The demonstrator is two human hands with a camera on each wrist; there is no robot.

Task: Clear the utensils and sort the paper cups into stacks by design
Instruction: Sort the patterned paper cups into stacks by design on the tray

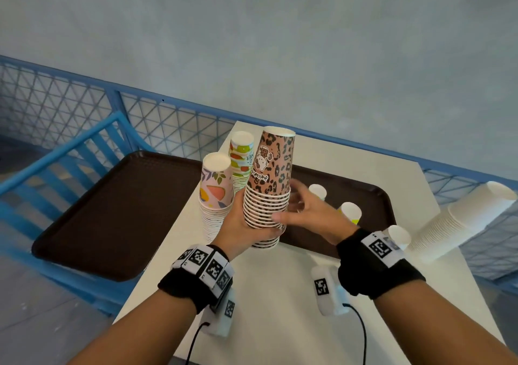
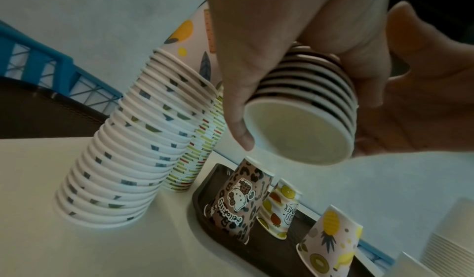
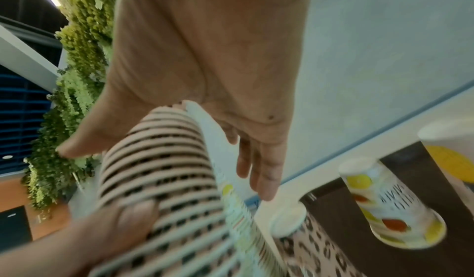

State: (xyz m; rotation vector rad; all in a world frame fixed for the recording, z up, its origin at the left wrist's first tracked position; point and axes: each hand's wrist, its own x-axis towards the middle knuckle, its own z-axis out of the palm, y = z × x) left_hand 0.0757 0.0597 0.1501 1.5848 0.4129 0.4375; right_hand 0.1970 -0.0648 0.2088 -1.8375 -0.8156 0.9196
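My left hand point(image 1: 252, 221) grips the lower part of a tall stack of upside-down leopard-print cups point(image 1: 270, 185) and holds it above the white table point(image 1: 280, 294). In the left wrist view the stack's open bottom rim point(image 2: 300, 131) hangs clear of the table. My right hand point(image 1: 291, 205) is open beside the stack, thumb and fingers spread to either side of it. Two more stacks stand behind on the table: a pastel leaf design point(image 1: 215, 196) and a fruit design point(image 1: 241, 157). Three single cups stand upside down on the right tray: leopard point(image 2: 241, 202), fruit point(image 2: 280, 210), pineapple point(image 2: 330, 241).
A brown tray point(image 1: 372, 196) on the table holds the single cups. A second brown tray point(image 1: 112, 210) lies at the left, overhanging a blue chair point(image 1: 70, 162). A long stack of plain white cups point(image 1: 459, 221) leans at the right. A blue mesh railing point(image 1: 168, 118) runs behind.
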